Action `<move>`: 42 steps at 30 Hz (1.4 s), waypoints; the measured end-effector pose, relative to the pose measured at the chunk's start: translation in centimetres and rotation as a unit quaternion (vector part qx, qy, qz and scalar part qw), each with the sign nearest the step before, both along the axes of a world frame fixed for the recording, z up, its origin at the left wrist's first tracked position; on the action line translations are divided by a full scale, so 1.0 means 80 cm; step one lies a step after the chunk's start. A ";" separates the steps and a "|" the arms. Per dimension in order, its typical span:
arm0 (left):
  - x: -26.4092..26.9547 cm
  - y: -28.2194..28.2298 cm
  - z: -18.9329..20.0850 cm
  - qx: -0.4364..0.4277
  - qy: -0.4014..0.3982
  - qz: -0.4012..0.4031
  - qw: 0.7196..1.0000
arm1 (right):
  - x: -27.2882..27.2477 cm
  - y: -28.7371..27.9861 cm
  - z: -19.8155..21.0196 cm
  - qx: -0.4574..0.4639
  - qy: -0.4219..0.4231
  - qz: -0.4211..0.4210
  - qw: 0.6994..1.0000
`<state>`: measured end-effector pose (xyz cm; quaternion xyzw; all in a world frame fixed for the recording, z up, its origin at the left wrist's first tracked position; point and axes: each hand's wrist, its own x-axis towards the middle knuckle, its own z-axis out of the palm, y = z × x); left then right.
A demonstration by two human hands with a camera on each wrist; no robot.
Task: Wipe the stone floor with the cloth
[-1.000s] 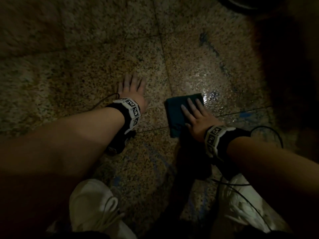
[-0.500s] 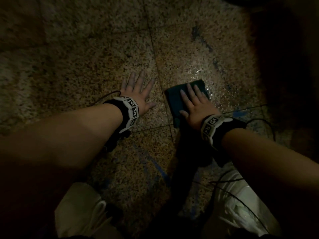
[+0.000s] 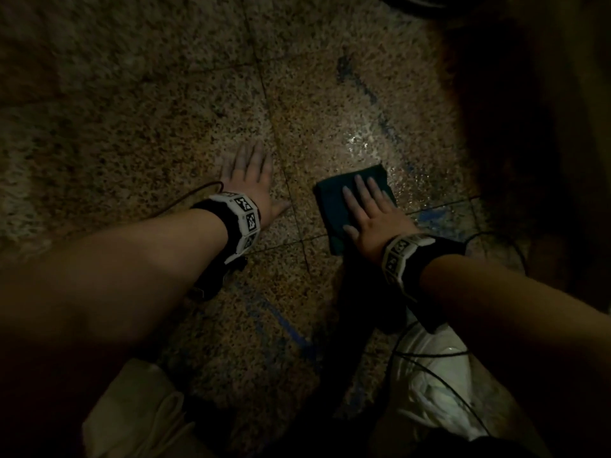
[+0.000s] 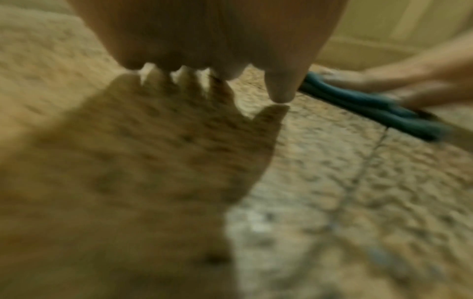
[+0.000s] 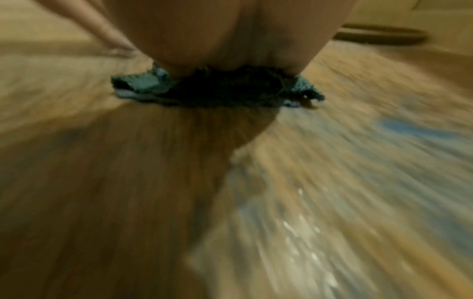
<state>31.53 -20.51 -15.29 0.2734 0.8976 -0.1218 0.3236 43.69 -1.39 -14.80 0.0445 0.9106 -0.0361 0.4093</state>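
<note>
Mid-wipe, the folded cloth is pressed flat under the straight-fingered right hand, the spread left hand braced on the stone floor; the wet patch at twelve o'clock seems due next.

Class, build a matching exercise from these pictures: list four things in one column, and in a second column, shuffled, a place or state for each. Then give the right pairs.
Things
1. left hand
2. right hand
3. cloth
4. wet patch

Places or states
A. dark teal, folded, lying on the floor
B. glistening on the stone beyond the cloth
C. flat on bare stone, holding nothing
D. pressing flat on the cloth

Pairs: 1-C, 2-D, 3-A, 4-B
</note>
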 end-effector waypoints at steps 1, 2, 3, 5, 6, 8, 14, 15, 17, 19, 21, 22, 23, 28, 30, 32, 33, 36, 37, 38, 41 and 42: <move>0.004 0.003 -0.002 0.014 -0.003 0.001 1.000 | 0.008 0.002 0.002 0.004 -0.008 -0.002 1.000; 0.007 0.005 -0.005 0.023 -0.007 0.000 1.000 | 0.012 0.004 0.003 0.005 -0.012 -0.008 1.000; 0.008 0.006 -0.006 0.026 -0.010 -0.003 1.000 | 0.013 0.003 0.003 0.002 -0.013 -0.015 1.000; 0.007 0.006 -0.006 0.022 -0.017 -0.005 1.000 | 0.010 0.002 0.003 -0.011 -0.015 -0.024 1.000; 0.005 0.007 -0.006 0.019 -0.024 -0.005 1.000 | 0.008 0.003 0.003 -0.017 -0.015 -0.026 0.999; 0.001 0.008 -0.004 0.012 -0.031 -0.007 0.999 | 0.002 0.007 0.003 -0.021 -0.007 -0.029 0.999; 0.003 0.009 -0.001 -0.002 -0.038 -0.009 0.999 | -0.060 0.020 0.004 -0.009 0.022 -0.081 0.996; 0.004 0.009 -0.001 -0.001 -0.033 -0.010 0.999 | -0.066 0.022 0.004 -0.007 0.017 -0.086 0.996; 0.007 0.011 -0.002 -0.005 -0.024 -0.021 0.999 | -0.069 0.023 0.003 -0.003 0.014 -0.082 0.997; 0.011 0.014 -0.002 -0.017 -0.031 -0.027 0.999 | -0.066 0.023 0.004 0.005 0.019 -0.073 0.997; 0.011 0.014 -0.001 -0.022 -0.043 -0.026 0.999 | -0.059 0.023 0.004 0.008 0.022 -0.065 0.998; 0.011 0.013 -0.001 -0.020 -0.047 -0.027 0.998 | -0.054 0.024 0.003 0.008 0.020 -0.060 0.998; 0.009 0.011 -0.001 -0.016 -0.050 -0.030 0.998 | -0.046 0.025 0.003 0.008 0.016 -0.054 0.998; 0.007 0.003 -0.002 -0.030 -0.043 -0.066 0.996 | 0.007 0.040 0.003 0.018 -0.020 -0.045 0.999; 0.008 0.002 -0.002 -0.030 -0.041 -0.072 0.996 | 0.015 0.043 0.004 0.015 -0.019 -0.048 0.999; 0.008 0.002 -0.002 -0.033 -0.039 -0.074 0.996 | 0.015 0.043 0.002 0.012 -0.010 -0.053 0.998; 0.007 0.002 -0.003 -0.035 -0.039 -0.073 0.996 | 0.016 0.041 0.000 0.010 -0.005 -0.057 0.998; 0.007 0.003 -0.003 -0.032 -0.037 -0.073 0.996 | 0.015 0.041 -0.003 0.003 0.012 -0.067 0.998; 0.007 0.002 -0.001 -0.030 -0.037 -0.074 0.996 | 0.012 0.042 -0.004 0.004 0.016 -0.070 0.997; 0.007 0.002 -0.001 -0.030 -0.038 -0.074 0.996 | 0.007 0.043 -0.004 0.004 0.022 -0.075 0.997; 0.007 0.004 0.001 -0.040 -0.042 -0.078 0.995 | -0.024 0.049 -0.006 0.009 0.036 -0.110 0.993; 0.007 0.005 0.001 -0.046 -0.043 -0.077 0.995 | -0.038 0.050 -0.005 0.011 0.039 -0.125 0.991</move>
